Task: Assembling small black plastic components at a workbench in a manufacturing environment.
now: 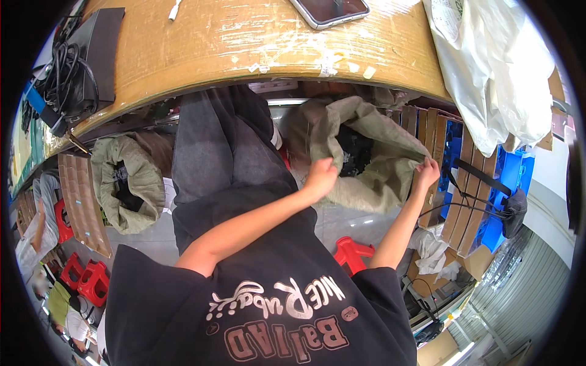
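A greenish-grey woven sack (384,189) stands on the floor to my right, just under the table edge, its mouth spread wide. My left hand (321,178) is closed on the near left part of its rim. At the right side of the mouth, my right hand (428,171) pinches the rim between its fingers. Small black pieces (355,150) lie inside the sack; their kind I cannot make out.
A second woven sack (135,216) with dark contents stands left of my legs. On the table (201,43) lie a phone (332,11) and cables (61,76). White plastic (494,67) hangs over its right edge. Cardboard and blue boxes (473,201) stand right; a red stool (353,253) is nearby.
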The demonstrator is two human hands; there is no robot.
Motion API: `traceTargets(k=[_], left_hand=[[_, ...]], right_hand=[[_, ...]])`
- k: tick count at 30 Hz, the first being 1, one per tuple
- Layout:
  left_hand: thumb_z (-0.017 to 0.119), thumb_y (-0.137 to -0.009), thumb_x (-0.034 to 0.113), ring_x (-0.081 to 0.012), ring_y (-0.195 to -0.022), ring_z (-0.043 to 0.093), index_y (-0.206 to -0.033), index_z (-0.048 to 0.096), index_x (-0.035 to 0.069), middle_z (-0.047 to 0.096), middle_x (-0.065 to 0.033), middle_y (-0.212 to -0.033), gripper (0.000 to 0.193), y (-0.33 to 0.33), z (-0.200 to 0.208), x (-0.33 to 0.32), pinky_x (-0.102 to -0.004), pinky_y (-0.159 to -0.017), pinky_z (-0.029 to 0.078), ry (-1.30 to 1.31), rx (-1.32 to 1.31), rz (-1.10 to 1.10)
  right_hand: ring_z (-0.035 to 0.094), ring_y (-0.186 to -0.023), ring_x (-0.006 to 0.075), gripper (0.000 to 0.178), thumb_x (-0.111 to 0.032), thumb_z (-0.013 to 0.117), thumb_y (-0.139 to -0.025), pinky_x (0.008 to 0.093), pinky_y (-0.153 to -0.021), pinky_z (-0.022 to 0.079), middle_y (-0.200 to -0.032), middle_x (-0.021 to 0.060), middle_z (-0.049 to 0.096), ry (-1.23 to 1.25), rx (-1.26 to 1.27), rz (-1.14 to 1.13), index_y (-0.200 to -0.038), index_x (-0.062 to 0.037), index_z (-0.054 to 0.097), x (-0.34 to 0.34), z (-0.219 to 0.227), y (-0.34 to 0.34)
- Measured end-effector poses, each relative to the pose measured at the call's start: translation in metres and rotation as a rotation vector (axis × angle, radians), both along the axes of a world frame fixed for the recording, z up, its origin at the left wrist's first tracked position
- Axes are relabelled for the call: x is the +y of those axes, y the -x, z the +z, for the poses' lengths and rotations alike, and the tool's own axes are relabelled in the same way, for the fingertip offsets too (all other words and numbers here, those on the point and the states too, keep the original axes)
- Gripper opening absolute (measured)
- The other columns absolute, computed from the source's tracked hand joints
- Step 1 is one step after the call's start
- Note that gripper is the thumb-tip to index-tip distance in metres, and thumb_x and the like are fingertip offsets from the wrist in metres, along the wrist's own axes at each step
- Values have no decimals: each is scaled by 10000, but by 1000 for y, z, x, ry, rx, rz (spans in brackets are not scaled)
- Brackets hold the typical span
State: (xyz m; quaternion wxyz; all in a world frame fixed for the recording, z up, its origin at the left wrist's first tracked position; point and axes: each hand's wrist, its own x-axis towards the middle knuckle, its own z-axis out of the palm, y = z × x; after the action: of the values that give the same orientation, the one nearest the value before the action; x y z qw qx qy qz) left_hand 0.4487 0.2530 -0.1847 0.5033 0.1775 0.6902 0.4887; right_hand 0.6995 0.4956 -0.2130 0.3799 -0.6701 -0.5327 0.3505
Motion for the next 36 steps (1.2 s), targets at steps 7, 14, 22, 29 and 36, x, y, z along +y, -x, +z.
traceTargets(k=[7, 14, 22, 29, 36], left_hand=[[449, -730, 157, -353, -803, 568, -840, 530, -30, 562, -247, -815, 232, 10, -33, -8, -418, -693, 428, 76, 57, -383], [514, -717, 259, -392, -958, 512, -1004, 498, -70, 529, -281, -1002, 437, 27, -30, -25, -423, -809, 423, 225, 72, -618], [510, -806, 256, -295, -873, 577, -1119, 441, -39, 588, -207, -933, 436, 101, 20, -70, -331, -778, 449, -63, 29, -511], [474, -833, 105, -160, -752, 597, -1006, 501, -28, 610, -124, -851, 219, 156, 22, -140, -260, -690, 474, -214, -334, -18], [513, -831, 101, -122, -755, 586, -1050, 504, 25, 617, -75, -860, 232, 258, 118, -247, -230, -680, 454, -315, -58, -285]], right_hand=[[497, -448, 136, 208, -144, 612, -751, 252, -368, 402, -627, 97, 536, 158, -163, -13, -821, 15, 499, 16, -24, -20], [511, -681, 131, 443, -233, 671, -722, 254, -646, 427, -770, 59, 555, 130, -529, 361, -1046, 19, 505, -58, 69, 82], [558, -783, 119, 235, -28, 561, -791, 231, -708, 444, -867, 78, 595, 113, 171, 800, -1022, 8, 536, -149, 250, 264], [551, -787, 113, 189, -32, 547, -810, 220, -723, 429, -842, 61, 584, -179, 168, 737, -987, 35, 546, -142, 269, 340], [533, -770, 93, 200, -75, 564, -803, 213, -673, 432, -865, 39, 582, -333, -36, 956, -985, 11, 558, -81, 265, 406]])
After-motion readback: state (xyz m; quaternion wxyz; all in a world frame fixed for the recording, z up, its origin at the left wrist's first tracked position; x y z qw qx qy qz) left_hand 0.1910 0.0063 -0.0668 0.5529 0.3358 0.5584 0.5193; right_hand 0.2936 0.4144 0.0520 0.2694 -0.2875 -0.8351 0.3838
